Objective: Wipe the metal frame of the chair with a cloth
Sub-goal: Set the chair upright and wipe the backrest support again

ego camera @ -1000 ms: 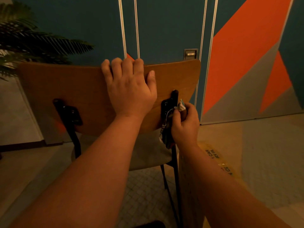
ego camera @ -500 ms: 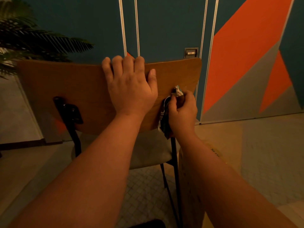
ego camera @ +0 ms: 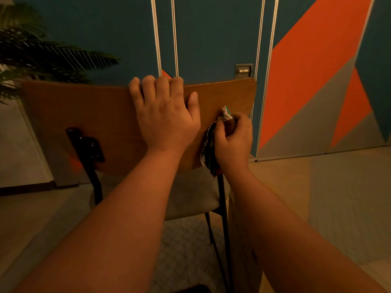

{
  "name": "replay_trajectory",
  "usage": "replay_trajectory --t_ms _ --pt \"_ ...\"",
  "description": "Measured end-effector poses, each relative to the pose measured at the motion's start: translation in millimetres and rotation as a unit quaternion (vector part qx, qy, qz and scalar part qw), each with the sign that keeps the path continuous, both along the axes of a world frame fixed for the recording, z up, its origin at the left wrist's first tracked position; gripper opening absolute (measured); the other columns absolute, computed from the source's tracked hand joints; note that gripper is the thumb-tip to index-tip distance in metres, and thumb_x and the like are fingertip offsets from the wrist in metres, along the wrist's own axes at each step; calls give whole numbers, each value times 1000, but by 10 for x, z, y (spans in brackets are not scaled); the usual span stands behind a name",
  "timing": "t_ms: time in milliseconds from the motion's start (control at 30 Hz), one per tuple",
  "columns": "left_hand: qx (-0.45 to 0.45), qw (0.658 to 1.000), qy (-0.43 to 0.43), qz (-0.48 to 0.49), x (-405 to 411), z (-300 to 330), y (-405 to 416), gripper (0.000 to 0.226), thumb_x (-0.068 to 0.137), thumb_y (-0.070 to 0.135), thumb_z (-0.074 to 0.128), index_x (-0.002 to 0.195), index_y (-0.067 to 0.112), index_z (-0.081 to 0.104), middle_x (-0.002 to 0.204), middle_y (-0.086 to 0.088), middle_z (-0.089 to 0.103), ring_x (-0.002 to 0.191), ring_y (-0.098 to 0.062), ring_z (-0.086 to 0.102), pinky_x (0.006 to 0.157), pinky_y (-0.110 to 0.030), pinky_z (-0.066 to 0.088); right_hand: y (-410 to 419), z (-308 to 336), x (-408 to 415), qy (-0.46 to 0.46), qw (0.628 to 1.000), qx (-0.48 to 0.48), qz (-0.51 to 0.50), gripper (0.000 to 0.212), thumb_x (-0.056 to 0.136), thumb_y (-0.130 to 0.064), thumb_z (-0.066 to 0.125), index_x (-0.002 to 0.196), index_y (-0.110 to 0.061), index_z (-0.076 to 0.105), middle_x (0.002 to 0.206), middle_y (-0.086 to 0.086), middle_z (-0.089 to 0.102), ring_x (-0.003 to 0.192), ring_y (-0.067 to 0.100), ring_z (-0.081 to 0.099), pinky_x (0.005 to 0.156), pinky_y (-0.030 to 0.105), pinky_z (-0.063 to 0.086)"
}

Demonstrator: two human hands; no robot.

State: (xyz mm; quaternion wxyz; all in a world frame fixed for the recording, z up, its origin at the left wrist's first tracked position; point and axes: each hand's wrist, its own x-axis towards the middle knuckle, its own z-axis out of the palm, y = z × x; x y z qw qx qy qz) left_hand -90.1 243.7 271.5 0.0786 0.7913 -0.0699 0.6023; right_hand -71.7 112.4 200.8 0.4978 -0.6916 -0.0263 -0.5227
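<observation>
Two hands: our left hand (ego camera: pixel 167 119) curls over the chair back (ego camera: pixel 84 111); right hand (ego camera: pixel 233 140) grips the cloth (ego camera: pixel 210 153).
Done: right post top (ego camera: pixel 221 187) (we judge).
Left: left post (ego camera: pixel 93 166), lower legs.

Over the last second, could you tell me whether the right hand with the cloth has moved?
Yes. The right hand, gripping the cloth, has slid up the black frame upright toward the backrest's top edge.

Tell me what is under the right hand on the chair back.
The right hand grips a cloth against the black metal frame. The frame's upper bracket is covered there; only the post below shows.
</observation>
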Motion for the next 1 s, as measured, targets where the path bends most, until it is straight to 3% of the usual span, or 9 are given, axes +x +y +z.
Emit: replay_trajectory --t_ms 167,333,433,600,733,867,1000 --pt "2 1000 -1 -3 -1 -6 6 44 93 45 38 114 13 58 112 -12 58 114 -35 46 111 -53 23 40 -63 21 20 999 46 16 24 86 -34 55 103 -17 57 97 2 58 90 15 55 78 38 49" --pt "-2 1000 -2 -5 -10 -5 -4 43 92 45 38 113 12 58 110 -12 58 113 -35 46 111 -53 23 28 -85 -18 15 998 58 30 23 87 -35 53 102 -18 56 96 3 59 89 17 57 78 44 49" --pt "0 1000 1 -1 -5 -8 -2 43 92 45 38 113 13 58 110 -12 58 113 -35 47 111 -53 23 26 29 -55 -6 996 76 46 16 92 -32 55 105 -25 52 97 2 61 89 15 60 76 38 51" --pt "2 1000 -1 0 -3 -2 2 43 93 45 38 113 12 58 110 -12 58 113 -36 46 111 -54 23 -5 234 -47 -7 993 86 77 25 93 -29 59 113 -39 47 117 1 52 104 12 56 81 21 50" --pt "1 1000 3 -1 -5 -7 -2 43 93 45 37 113 13 58 110 -12 58 114 -35 46 111 -53 23 -27 216 -43 -8 995 72 66 20 94 -27 61 113 -30 55 120 1 45 106 8 51 79 1 42" --pt "1 1000 2 -1 -3 -9 -6 43 93 45 37 112 13 58 109 -12 58 113 -35 47 111 -54 23 -13 232 -66 -28 995 51 77 30 93 -24 61 103 -50 49 122 1 41 107 6 50 81 5 45" --pt "0 1000 3 -2 -1 -8 -7 43 93 45 37 113 13 58 110 -11 58 113 -35 47 111 -53 24 -14 262 -43 -11 996 73 53 15 90 -19 59 100 -30 57 111 1 53 97 7 55 76 9 45"
